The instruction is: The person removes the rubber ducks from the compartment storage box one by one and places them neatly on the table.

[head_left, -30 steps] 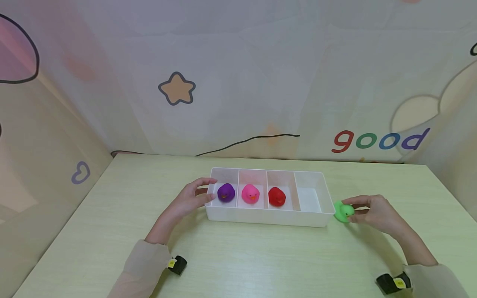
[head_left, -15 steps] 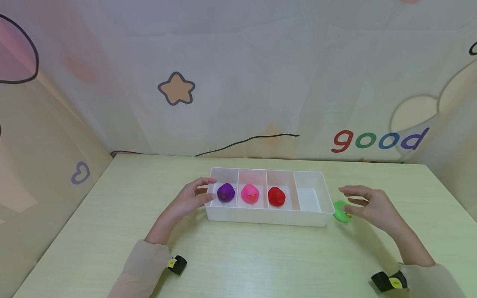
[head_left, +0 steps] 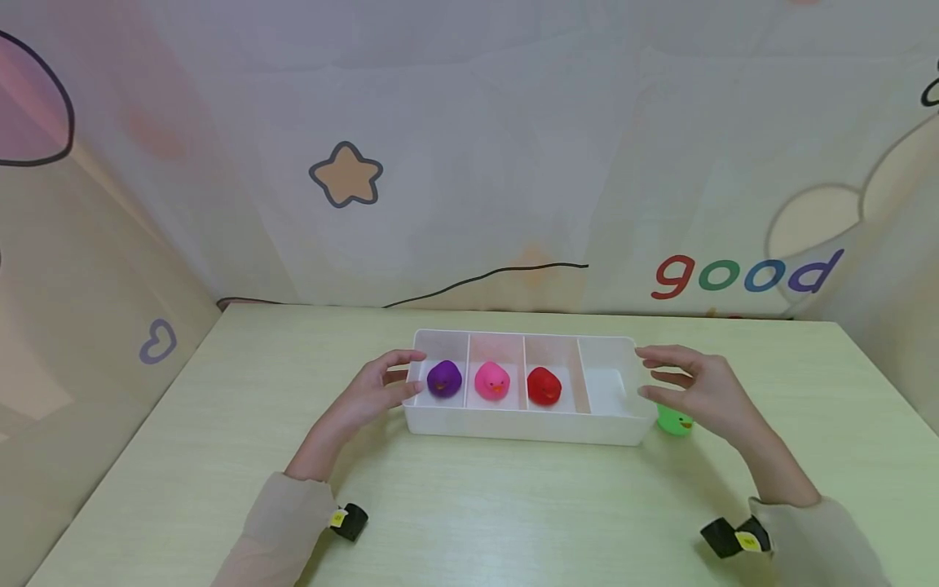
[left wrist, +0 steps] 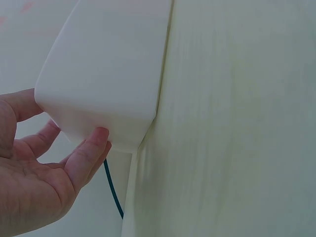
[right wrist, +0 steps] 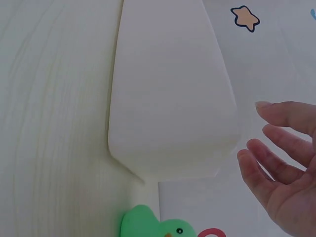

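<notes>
A white plastic box (head_left: pixel 524 425) with a row of compartments stands on the table. From left to right, its first three compartments hold a purple rubber duck (head_left: pixel 444 380), a pink rubber duck (head_left: pixel 492 381) and a red rubber duck (head_left: pixel 544 386); the rightmost is bare. My left hand (head_left: pixel 372 386) touches the box's left end, fingers spread and slightly bent. At the right end hovers my right hand (head_left: pixel 700 391), holding nothing, its fingers apart and loosely bent. A green rubber duck (head_left: pixel 676 421) sits on the table beside that end, partly hidden by this hand.
The pale wood table (head_left: pixel 469 505) runs back to a hanging printed cloth (head_left: pixel 484 163) with a star and the word "good". Black wristbands (head_left: pixel 350 522) sit on both sleeves.
My right hand has let go of the green duck, then risen and moved left to the box's right end. The duck stays on the table; my left hand has not moved.
</notes>
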`<state>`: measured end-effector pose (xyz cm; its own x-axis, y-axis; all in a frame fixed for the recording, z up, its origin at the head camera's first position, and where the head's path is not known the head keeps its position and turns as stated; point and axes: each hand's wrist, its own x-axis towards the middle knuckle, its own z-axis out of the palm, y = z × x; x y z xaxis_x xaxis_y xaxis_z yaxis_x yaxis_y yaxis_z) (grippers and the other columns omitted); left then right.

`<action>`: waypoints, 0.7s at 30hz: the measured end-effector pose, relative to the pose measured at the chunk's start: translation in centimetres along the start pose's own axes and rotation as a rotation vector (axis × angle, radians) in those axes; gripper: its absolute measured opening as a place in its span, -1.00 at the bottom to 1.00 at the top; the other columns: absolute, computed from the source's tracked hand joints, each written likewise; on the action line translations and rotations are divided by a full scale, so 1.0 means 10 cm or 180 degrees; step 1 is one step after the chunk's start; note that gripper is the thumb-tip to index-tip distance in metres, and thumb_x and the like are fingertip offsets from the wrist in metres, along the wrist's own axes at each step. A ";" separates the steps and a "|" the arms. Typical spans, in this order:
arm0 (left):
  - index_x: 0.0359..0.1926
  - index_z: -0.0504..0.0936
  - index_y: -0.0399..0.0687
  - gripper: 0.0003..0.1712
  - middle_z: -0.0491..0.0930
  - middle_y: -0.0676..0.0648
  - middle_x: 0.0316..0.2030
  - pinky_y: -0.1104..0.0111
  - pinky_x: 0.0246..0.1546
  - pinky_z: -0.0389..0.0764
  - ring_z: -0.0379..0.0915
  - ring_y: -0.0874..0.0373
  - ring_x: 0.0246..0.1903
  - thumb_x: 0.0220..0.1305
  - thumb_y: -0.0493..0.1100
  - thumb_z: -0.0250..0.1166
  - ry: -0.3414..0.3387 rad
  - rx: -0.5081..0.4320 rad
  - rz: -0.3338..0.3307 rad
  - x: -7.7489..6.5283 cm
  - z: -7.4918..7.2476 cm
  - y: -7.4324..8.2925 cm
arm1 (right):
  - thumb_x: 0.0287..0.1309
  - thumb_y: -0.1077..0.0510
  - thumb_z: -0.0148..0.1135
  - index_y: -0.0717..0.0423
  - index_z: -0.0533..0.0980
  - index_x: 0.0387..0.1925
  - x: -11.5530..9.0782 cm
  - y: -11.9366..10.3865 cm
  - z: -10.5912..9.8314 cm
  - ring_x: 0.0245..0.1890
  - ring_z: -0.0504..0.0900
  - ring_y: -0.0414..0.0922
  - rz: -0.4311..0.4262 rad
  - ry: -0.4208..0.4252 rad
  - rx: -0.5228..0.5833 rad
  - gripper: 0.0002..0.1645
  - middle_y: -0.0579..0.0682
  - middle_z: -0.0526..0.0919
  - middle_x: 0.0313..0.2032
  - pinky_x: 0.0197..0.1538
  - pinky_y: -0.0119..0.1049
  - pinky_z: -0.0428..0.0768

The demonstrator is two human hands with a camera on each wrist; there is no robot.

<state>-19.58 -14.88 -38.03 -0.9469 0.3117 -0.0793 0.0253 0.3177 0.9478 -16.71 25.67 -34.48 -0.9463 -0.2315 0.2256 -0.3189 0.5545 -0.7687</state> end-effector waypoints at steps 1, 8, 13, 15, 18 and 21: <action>0.20 0.34 -0.11 -0.47 0.23 -0.18 0.24 0.06 0.04 0.43 0.17 -0.17 0.22 0.20 -0.20 0.20 0.0002 0.0006 -0.0001 0.00 0.00 0.00 | -0.07 0.32 0.34 0.40 0.42 0.05 0.01 -0.02 0.01 -0.13 0.59 -0.23 0.0009 -0.0020 0.0004 -0.42 0.31 0.48 0.01 -0.12 -0.57 0.50; 0.19 0.34 -0.10 -0.48 0.23 -0.17 0.24 0.06 0.04 0.43 0.17 -0.16 0.22 0.20 -0.20 0.20 0.0010 0.0027 -0.0018 0.00 0.00 0.01 | -0.04 0.30 0.33 0.36 0.38 0.11 0.11 -0.15 0.12 -0.01 0.49 0.20 0.0086 -0.0194 0.0128 -0.38 0.27 0.45 0.07 -0.03 -0.30 0.52; 0.20 0.34 -0.10 -0.47 0.23 -0.18 0.24 0.07 0.03 0.44 0.18 -0.17 0.22 0.20 -0.20 0.20 0.0021 0.0046 -0.0017 0.00 0.00 0.01 | -0.05 0.34 0.32 0.34 0.39 0.11 0.19 -0.23 0.23 0.01 0.49 0.17 0.0100 -0.0271 0.0186 -0.39 0.26 0.45 0.08 -0.03 -0.23 0.51; 0.20 0.34 -0.10 -0.47 0.23 -0.18 0.24 0.07 0.02 0.45 0.18 -0.17 0.22 0.20 -0.20 0.20 0.0018 0.0032 -0.0012 0.00 0.00 0.01 | -0.05 0.34 0.31 0.34 0.39 0.11 0.21 -0.26 0.28 0.01 0.49 0.17 0.0096 -0.0295 0.0168 -0.39 0.26 0.45 0.08 -0.02 -0.21 0.51; 0.20 0.34 -0.09 -0.47 0.23 -0.18 0.24 0.07 0.02 0.45 0.18 -0.17 0.22 0.20 -0.20 0.21 0.0021 0.0039 -0.0019 0.00 0.00 0.01 | -0.06 0.37 0.31 0.34 0.40 0.10 0.25 -0.31 0.35 0.00 0.50 0.16 0.0082 -0.0330 0.0174 -0.40 0.26 0.46 0.07 -0.02 -0.20 0.52; 0.20 0.34 -0.08 -0.47 0.23 -0.17 0.24 0.07 0.03 0.44 0.17 -0.17 0.22 0.20 -0.19 0.21 0.0027 0.0065 -0.0039 0.00 0.00 0.01 | -0.06 0.38 0.31 0.36 0.40 0.09 0.28 -0.35 0.41 -0.01 0.50 0.17 0.0021 -0.0382 0.0187 -0.41 0.27 0.47 0.06 -0.02 -0.18 0.52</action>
<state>-19.57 -14.80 -37.93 -0.9498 0.3001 -0.0882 0.0200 0.3396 0.9403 -18.07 19.77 -33.64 -0.9342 -0.3237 0.1499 -0.3056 0.5093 -0.8045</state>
